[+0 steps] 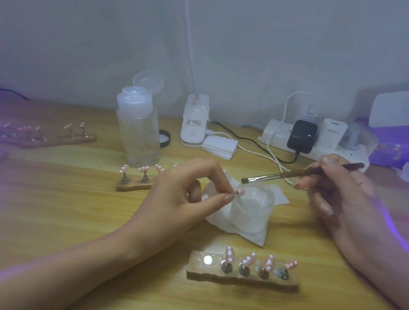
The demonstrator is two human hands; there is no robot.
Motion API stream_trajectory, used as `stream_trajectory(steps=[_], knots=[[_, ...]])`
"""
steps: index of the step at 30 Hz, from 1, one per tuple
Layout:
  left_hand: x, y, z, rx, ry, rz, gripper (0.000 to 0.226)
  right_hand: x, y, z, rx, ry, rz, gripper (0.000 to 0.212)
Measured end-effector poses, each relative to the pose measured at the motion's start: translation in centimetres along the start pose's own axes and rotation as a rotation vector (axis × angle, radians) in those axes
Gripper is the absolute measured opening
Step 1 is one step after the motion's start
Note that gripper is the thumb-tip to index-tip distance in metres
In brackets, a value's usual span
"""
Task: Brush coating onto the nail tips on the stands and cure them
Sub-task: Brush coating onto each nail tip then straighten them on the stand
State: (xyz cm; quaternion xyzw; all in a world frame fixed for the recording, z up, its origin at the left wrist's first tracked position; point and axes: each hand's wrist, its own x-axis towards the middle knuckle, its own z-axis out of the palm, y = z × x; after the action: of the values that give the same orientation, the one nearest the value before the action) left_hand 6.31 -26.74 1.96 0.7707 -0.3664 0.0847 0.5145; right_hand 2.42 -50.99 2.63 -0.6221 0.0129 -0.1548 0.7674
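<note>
The left hand [181,190] pinches a small pink nail tip with white dots [239,191] between thumb and forefinger. The fingers are clamped on it, and they hold it at the nine o'clock rim of a squat frosted glass jar [250,211] that stands on a crumpled white tissue [248,233]. The right hand [341,196], at three o'clock of the jar, has its fingers curled round a slim brown-handled brush with a metal ferrule [298,174] — its flat bristle end hangs over the jar's eleven o'clock rim, near the held tip.

At six o'clock of the jar a long wooden stand [243,277] lies on the light wooden surface [64,215]. It carries four pink dotted tips on metal pegs and one bare silver disc [208,259] at its nine o'clock end. A second wooden stand [131,187] with more pink tips sits at ten o'clock, partly hidden behind the left hand. Further stands [47,139] lie well apart towards nine o'clock — blurred. A clear plastic pump bottle [137,127] stands at eleven o'clock and a white power strip [326,148] at one o'clock.
</note>
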Motion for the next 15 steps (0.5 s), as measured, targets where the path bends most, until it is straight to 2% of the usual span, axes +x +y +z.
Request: stream_trajectory(steps=[2, 6, 10, 13, 15], knots=[[0.02, -0.02, 0.06, 0.001, -0.001, 0.006, 0.015, -0.17, -0.06, 0.24, -0.048, -0.018, -0.010, 0.019], [-0.07, 0.02, 0.07, 0.011, 0.002, 0.018, 0.016, -0.15, -0.07, 0.08, 0.007, 0.058, -0.004, 0.021], [-0.14, 0.11, -0.05, 0.007, -0.005, 0.020, 0.013, -0.34, -0.01, 0.39, -0.064, -0.004, -0.022, 0.019], [-0.14, 0.16, -0.03, 0.006, -0.009, 0.017, 0.013, -0.21, 0.11, 0.02, -0.021, 0.072, -0.011, 0.025], [-0.08, 0.11, 0.01, 0.015, -0.013, 0.026, 0.013, -0.33, -0.07, 0.17, -0.010, 0.046, -0.025, 0.020]])
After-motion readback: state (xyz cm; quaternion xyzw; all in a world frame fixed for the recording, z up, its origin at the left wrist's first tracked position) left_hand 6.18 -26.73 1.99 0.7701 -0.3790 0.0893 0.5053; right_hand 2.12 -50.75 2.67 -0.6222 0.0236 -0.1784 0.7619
